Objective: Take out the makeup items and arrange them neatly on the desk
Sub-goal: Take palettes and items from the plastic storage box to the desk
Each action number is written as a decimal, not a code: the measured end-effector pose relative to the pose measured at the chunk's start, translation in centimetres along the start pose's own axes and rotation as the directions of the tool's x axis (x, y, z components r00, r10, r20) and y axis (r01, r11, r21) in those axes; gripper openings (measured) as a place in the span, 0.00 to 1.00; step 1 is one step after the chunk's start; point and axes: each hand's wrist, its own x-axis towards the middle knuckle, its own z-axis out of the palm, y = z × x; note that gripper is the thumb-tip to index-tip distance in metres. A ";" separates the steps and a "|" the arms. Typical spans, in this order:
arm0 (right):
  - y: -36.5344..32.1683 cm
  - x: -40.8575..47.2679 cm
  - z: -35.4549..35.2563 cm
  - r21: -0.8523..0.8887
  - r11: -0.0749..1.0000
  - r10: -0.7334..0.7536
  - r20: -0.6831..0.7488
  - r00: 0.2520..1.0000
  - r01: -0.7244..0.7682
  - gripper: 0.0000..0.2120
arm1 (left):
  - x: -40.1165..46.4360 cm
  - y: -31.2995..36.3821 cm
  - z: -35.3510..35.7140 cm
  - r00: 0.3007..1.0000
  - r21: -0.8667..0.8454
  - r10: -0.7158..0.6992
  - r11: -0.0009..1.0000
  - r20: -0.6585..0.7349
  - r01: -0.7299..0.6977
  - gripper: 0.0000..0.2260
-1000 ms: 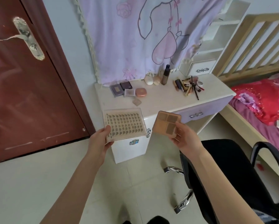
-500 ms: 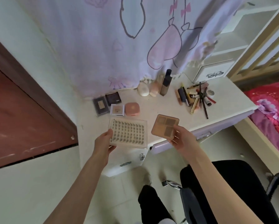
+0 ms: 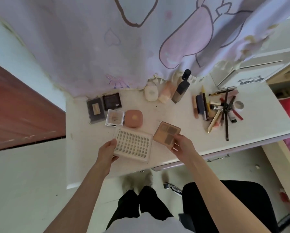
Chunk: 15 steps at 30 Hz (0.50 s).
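Observation:
My left hand (image 3: 107, 153) grips the left edge of a clear rectangular lash tray (image 3: 132, 145), held just above the front of the white desk (image 3: 174, 111). A square brown eyeshadow palette (image 3: 168, 132) is held at its lower edge by my right hand (image 3: 183, 147), to the right of the tray. On the desk behind lie two dark compacts (image 3: 104, 105), a small clear palette (image 3: 114, 117) and a round-cornered pink compact (image 3: 133, 118).
A white bottle (image 3: 151, 93), a peach bottle (image 3: 165, 94) and a dark foundation bottle (image 3: 181, 89) stand by the lilac curtain (image 3: 124, 44). A heap of pencils, brushes and lipsticks (image 3: 220, 110) lies at the desk's right. A black chair (image 3: 228, 204) stands lower right.
I have stepped closer to the desk. Both hands have carried the lash tray and the brown palette forward, from in front of the desk to above its front part.

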 end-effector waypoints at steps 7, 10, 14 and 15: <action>-0.1 2.0 0.9 0.035 0.999 0.043 -0.030 0.999 -0.042 0.08 | 1.3 0.1 -2.3 0.996 -0.110 0.003 0.994 0.091 0.007 0.11; 0.3 2.2 1.3 -0.018 0.999 0.036 -0.031 0.999 -0.036 0.09 | 1.5 0.5 -3.4 0.996 -0.295 0.021 0.955 0.088 0.006 0.10; 1.2 1.9 2.8 -0.127 0.991 0.037 -0.022 0.999 -0.040 0.10 | 2.0 1.4 -4.0 0.996 -0.359 0.065 0.933 0.060 -0.039 0.10; 1.4 1.7 3.3 -0.164 0.986 0.028 -0.035 0.999 -0.034 0.11 | 2.0 1.6 -4.0 0.996 -0.355 0.071 0.934 0.059 -0.046 0.10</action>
